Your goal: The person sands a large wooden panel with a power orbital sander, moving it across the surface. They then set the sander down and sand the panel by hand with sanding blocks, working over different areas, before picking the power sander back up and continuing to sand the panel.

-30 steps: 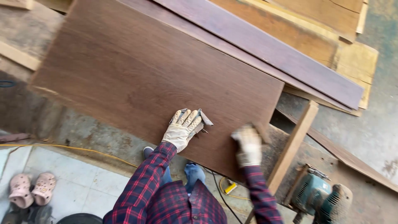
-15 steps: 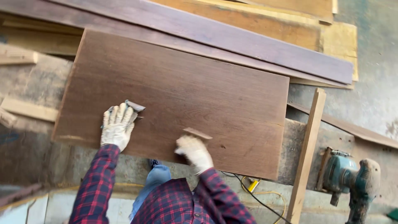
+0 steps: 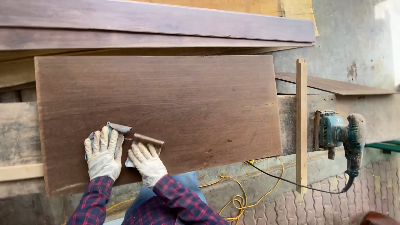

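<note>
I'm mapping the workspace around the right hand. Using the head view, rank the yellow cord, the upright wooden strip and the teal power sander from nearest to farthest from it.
From the right hand:
1. Yellow cord, coiled low, to its right below the brown board's edge.
2. Upright wooden strip, farther right, past the board's end.
3. Teal power sander, farthest, right of the strip.

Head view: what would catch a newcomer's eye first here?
A large dark-brown wooden board fills the middle of the frame. Near its lower left edge, two gloved hands press on it: the left hand on a grey sheet of sandpaper, the right hand by a small brown block. At right, a teal power sander rests beside an upright wooden strip.
</note>
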